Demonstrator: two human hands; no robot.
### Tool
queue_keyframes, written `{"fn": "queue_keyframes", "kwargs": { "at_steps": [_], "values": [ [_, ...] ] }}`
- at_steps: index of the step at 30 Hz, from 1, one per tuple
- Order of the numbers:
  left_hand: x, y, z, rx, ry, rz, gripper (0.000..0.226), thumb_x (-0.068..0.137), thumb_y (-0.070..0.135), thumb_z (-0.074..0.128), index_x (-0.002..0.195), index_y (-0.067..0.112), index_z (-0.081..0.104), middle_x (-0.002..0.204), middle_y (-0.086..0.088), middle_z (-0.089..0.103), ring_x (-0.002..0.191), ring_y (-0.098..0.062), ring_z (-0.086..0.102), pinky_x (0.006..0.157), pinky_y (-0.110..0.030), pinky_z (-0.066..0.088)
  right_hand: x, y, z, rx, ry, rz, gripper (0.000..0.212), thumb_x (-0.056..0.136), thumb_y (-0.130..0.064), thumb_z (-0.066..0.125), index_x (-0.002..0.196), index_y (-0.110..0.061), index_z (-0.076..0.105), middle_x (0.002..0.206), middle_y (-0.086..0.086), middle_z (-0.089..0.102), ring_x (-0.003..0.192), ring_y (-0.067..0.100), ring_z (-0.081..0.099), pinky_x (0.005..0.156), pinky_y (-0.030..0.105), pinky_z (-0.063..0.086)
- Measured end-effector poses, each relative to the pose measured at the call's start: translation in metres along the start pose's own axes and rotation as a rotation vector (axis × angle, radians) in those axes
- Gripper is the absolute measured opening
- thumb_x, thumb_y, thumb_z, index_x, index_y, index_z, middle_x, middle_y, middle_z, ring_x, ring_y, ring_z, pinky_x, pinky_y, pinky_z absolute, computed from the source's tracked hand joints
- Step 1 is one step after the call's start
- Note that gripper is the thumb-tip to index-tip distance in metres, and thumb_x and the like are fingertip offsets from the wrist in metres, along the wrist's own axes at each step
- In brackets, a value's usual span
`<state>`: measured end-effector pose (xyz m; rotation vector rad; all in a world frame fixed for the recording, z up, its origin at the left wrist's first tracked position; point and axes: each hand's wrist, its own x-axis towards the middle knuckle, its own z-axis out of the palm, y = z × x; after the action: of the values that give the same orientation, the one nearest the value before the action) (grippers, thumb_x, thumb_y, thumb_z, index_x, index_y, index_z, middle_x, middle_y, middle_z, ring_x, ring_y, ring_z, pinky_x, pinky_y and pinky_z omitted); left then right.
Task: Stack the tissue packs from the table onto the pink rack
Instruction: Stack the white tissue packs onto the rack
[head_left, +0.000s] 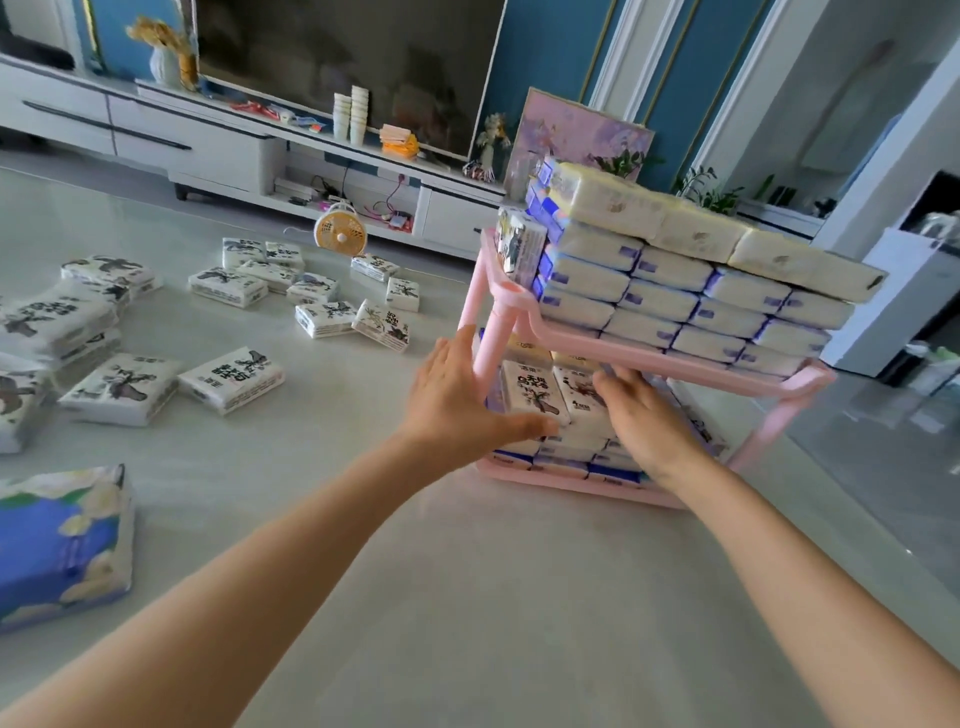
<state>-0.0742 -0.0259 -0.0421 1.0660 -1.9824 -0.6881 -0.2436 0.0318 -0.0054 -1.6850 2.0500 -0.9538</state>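
At pink rack (675, 359), hands (457, 400) (649, 421) seemingly press packs (530, 389)

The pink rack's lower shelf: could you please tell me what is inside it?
White printed tissue packs sit on blue-edged packs. The left hand, right hand and upper shelf hide whatever lies further back.

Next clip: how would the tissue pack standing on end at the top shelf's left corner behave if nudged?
Probably tips easily: the upright tissue pack stands on a narrow end at the pink rack corner. Likely light and squashy; its wrap looks puffy. The glossy film may slide.
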Motion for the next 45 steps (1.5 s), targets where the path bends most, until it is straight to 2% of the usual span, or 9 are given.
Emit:
{"fn": "queue_keyframes", "kwargs": {
  "at_steps": [6,9,11,16,25,29,31,37,45],
  "values": [
    [0.007,-0.011,0.005,-0.206,-0.042,-0.066,0.098,0.049,0.059,0.079,0.13,0.017,0.043,0.118,-0.005,0.054,0.115,-0.027,0.048,0.096,-0.045,0.044,0.003,-0.003,0.008,-0.128,0.084,-0.003,0.038,0.1,-0.032,0.032,0.134,-0.026,0.047,0.14,-0.005,0.046,0.132,0.014,0.035,0.097,0.02,0.023],
    [0.007,-0.016,0.007,-0.173,0.009,-0.011,0.049,0.056,0.057,0.076,0.083,0.027,0.049,0.086,0.005,0.051,0.093,-0.025,0.049,0.084,-0.043,0.045,0.007,0.001,0.015,-0.124,0.082,-0.015,0.039,0.099,-0.034,0.032,0.137,-0.031,0.042,0.143,-0.008,0.044,0.135,0.014,0.034,0.109,0.029,0.023],
    [0.007,-0.016,0.005,-0.137,0.032,0.035,0.049,0.061,0.053,0.076,0.066,0.031,0.033,0.075,0.013,0.041,0.087,-0.019,0.045,0.084,-0.039,0.043,0.009,0.0,0.017,-0.149,0.084,-0.021,0.04,0.099,-0.034,0.031,0.137,-0.033,0.042,0.143,-0.01,0.043,0.135,0.013,0.033,0.109,0.031,0.023],
    [0.01,-0.02,0.002,-0.12,-0.003,0.069,0.043,0.067,0.053,0.072,0.082,0.033,0.037,0.084,0.011,0.044,0.105,-0.021,0.045,0.098,-0.04,0.036,0.01,-0.006,0.02,-0.158,0.098,-0.018,0.04,0.099,-0.03,0.031,0.138,-0.029,0.043,0.143,-0.008,0.043,0.134,0.013,0.034,0.105,0.026,0.023],
    [0.003,-0.016,-0.008,-0.111,0.012,0.045,0.038,0.073,0.043,0.071,0.085,0.029,0.038,0.076,0.015,0.038,0.094,-0.017,0.042,0.079,-0.029,0.033,0.011,-0.015,0.028,-0.148,0.12,-0.048,0.038,0.1,-0.027,0.033,0.136,-0.023,0.043,0.138,-0.002,0.048,0.128,0.014,0.04,0.086,0.013,0.024],
    [0.0,-0.012,-0.014,-0.093,-0.079,-0.008,0.064,0.073,0.044,0.073,0.125,0.022,0.044,0.121,0.0,0.05,0.133,-0.019,0.029,0.104,-0.031,0.026,0.012,-0.014,0.03,-0.168,0.14,-0.046,0.041,0.099,-0.032,0.033,0.137,-0.02,0.042,0.136,0.001,0.049,0.126,0.016,0.041,0.089,0.017,0.025],
    [-0.004,-0.008,-0.025,-0.077,-0.153,-0.04,0.093,0.071,0.044,0.075,0.144,0.019,0.024,0.15,-0.001,0.029,0.144,-0.017,0.008,0.114,-0.032,0.014,0.009,-0.014,0.028,-0.153,0.178,-0.078,0.041,0.099,-0.031,0.035,0.137,-0.019,0.043,0.138,-0.003,0.047,0.13,0.014,0.039,0.095,0.015,0.025],
    [-0.012,-0.011,-0.085,0.105,-0.453,-0.196,0.099,0.07,0.041,0.077,0.147,0.02,0.02,0.153,0.001,0.022,0.141,-0.018,0.017,0.112,-0.031,0.019,-0.056,-0.021,0.038,0.011,0.472,-0.274,0.025,0.089,-0.028,0.04,0.095,-0.021,0.063,0.096,-0.006,0.064,0.093,0.008,0.055,0.076,0.001,0.035],
    [-0.019,-0.034,-0.184,0.259,-0.222,-0.307,0.046,0.09,0.03,0.057,0.124,0.0,0.053,0.108,-0.008,0.051,0.099,-0.02,0.048,0.079,-0.026,0.037,-0.105,-0.079,0.098,-0.205,-0.057,-0.514,0.025,0.085,-0.021,0.045,0.104,-0.027,0.06,0.099,-0.016,0.057,0.103,-0.002,0.044,0.091,0.002,0.027]
  ]
}}
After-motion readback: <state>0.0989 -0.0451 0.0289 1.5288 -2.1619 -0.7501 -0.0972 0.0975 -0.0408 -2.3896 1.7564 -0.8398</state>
